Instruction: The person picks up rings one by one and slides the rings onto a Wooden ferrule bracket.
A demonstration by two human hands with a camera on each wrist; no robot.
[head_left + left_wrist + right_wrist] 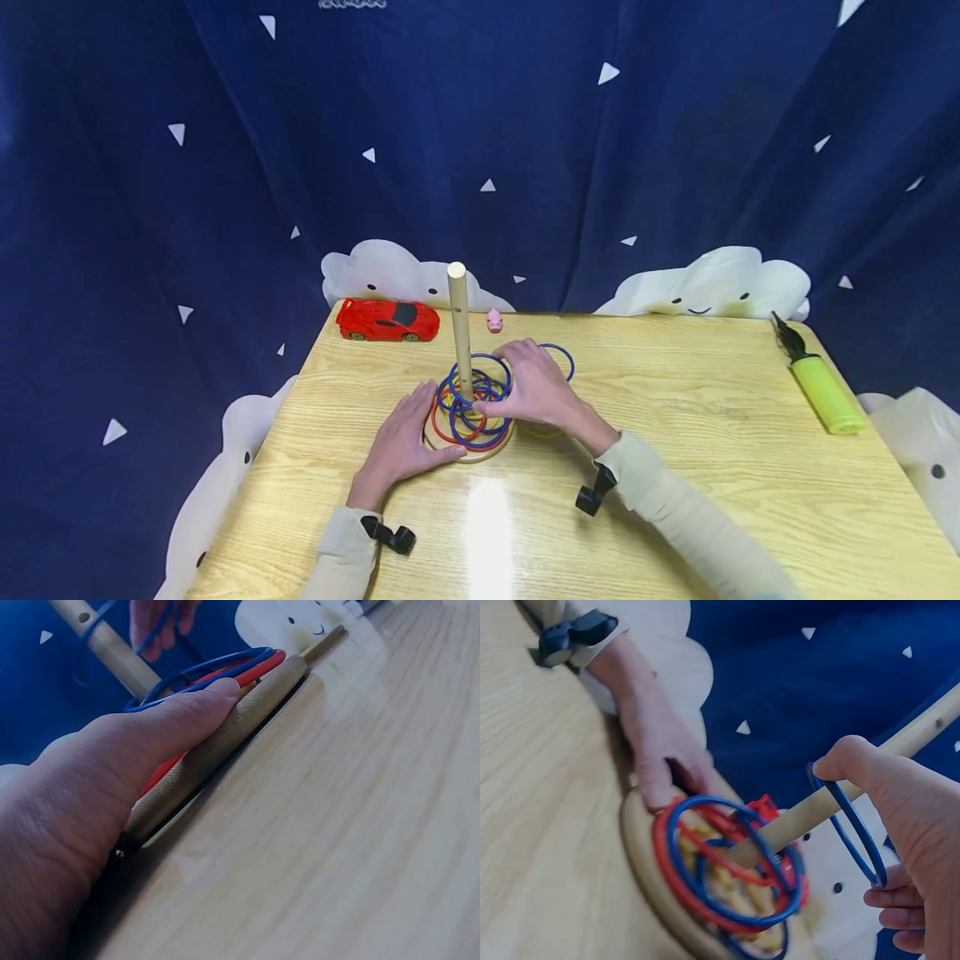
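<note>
A wooden peg (460, 333) stands upright on a round wooden base (480, 457), part of a ring toss set. Several blue, red and yellow rings (676, 881) lie heaped around its foot. My left hand (401, 442) holds the base at its left side, the thumb along the front rim. Between thumb and fingers, my right hand (536, 387) pinches a blue ring (864, 832). That ring encircles the peg, above the heap, as the right wrist view shows. Part of the heap is hidden behind the right hand in the head view.
Behind the right hand, another blue ring (572, 364) and part of a yellow ring (542, 435) lie on the table. A red toy car (388, 321) and small pink pig (494, 321) stand at the back. A green hand pump (827, 393) lies far right.
</note>
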